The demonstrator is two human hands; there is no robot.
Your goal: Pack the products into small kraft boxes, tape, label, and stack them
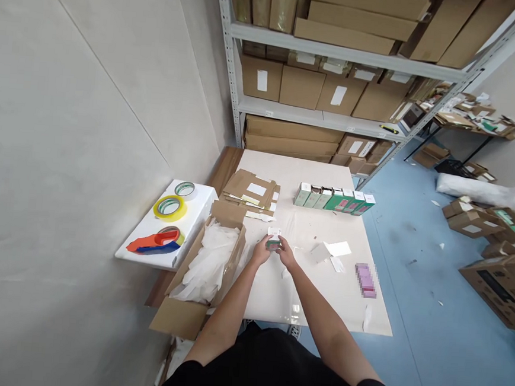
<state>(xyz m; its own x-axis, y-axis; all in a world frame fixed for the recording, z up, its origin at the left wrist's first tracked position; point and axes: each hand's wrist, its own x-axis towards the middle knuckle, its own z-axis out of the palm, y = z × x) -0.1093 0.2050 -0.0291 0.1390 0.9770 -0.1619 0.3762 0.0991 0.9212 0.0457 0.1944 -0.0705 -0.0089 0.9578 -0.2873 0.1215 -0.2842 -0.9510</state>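
Observation:
Between my two hands, over the middle of the pale table [271,295], is a small green and white box [273,239]. My left hand [260,250] grips its left side, and my right hand [285,252] has the right side. The box's white end points away from me. Left of my hands stands an open cardboard carton [233,262] with white packing paper [210,255] inside. Beyond them lies a stack of flattened cardboard [251,189]. A row of similar green and white boxes [335,200] stands at the back right of the table.
White folded card [330,252] and a blurred purple item [365,280] lie on the right of the table. Tape rolls [169,208] and a red and blue tape dispenser [155,241] rest on a white block at left. Shelving [334,119] with cartons stands behind.

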